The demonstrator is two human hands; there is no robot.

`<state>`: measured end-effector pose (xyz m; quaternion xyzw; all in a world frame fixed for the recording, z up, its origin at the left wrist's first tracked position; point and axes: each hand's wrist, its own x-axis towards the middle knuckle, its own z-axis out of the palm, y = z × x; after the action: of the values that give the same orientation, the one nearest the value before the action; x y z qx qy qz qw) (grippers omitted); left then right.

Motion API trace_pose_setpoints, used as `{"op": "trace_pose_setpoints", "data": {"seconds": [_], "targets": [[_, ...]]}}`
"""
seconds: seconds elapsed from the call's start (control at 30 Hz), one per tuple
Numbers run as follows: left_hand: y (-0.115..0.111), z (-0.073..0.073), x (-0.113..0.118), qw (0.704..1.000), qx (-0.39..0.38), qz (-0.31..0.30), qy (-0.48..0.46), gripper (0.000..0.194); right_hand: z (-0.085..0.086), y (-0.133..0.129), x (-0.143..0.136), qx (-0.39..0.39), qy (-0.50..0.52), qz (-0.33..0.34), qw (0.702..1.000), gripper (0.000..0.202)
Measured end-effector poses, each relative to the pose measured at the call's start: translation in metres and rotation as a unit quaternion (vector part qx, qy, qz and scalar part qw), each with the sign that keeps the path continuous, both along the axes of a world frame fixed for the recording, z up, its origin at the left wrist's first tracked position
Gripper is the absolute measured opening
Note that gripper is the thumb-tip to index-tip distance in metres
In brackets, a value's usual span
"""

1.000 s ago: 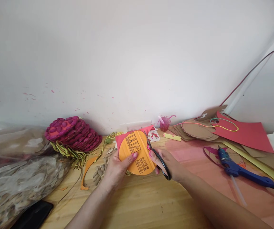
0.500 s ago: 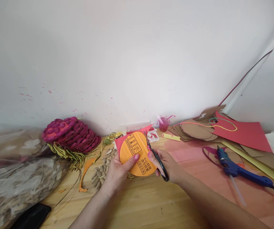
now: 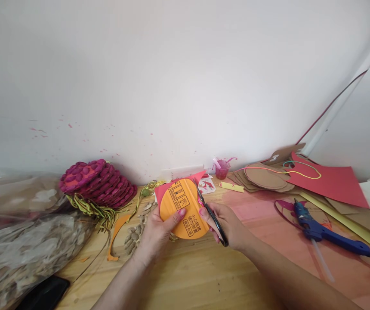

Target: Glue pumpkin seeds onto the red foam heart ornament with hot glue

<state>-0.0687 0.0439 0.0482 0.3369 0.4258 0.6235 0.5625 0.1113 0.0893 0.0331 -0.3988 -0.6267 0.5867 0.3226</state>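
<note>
My left hand (image 3: pixel 161 228) is closed on an orange cardboard disc (image 3: pixel 178 219) with dark printed symbols and writing, its thumb on the front face. Behind the disc lies a sheet of red paper (image 3: pixel 198 176), whose corners stick out past the upper edge. My right hand (image 3: pixel 225 224) grips black-handled scissors (image 3: pixel 215 221). Their blades point up and away along the disc's right edge, at the red paper. How far the blades are parted is hard to make out.
Left stand a stack of magenta discs (image 3: pixel 97 183) and plastic bags (image 3: pixel 36 245) of brownish pieces. A purple-stained cup (image 3: pixel 222 168) is at the wall. To the right are cardboard discs (image 3: pixel 264 176), red sheets (image 3: pixel 330 178) and a blue glue gun (image 3: pixel 330 237).
The scissors' handles have come closer together as my right hand closes. The disc and red paper have shifted slightly left; the red corner at the upper right sits a little lower.
</note>
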Motion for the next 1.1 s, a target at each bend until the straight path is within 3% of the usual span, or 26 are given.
{"op": "trace_pose_setpoints", "data": {"seconds": [0.63, 0.83, 1.1], "targets": [[0.005, 0.004, -0.01, 0.999, 0.017, 0.03, 0.032, 0.062, 0.009, -0.003, 0.0, -0.006, 0.007, -0.008, 1.0, 0.046], [0.005, 0.007, -0.011, 0.996, 0.04, 0.06, 0.043, 0.074, 0.008, -0.001, 0.001, 0.003, -0.021, -0.022, 1.0, 0.041], [0.003, 0.012, -0.017, 0.997, 0.036, 0.023, 0.07, 0.078, 0.004, 0.004, 0.002, -0.008, -0.02, -0.013, 1.0, 0.045]]}}
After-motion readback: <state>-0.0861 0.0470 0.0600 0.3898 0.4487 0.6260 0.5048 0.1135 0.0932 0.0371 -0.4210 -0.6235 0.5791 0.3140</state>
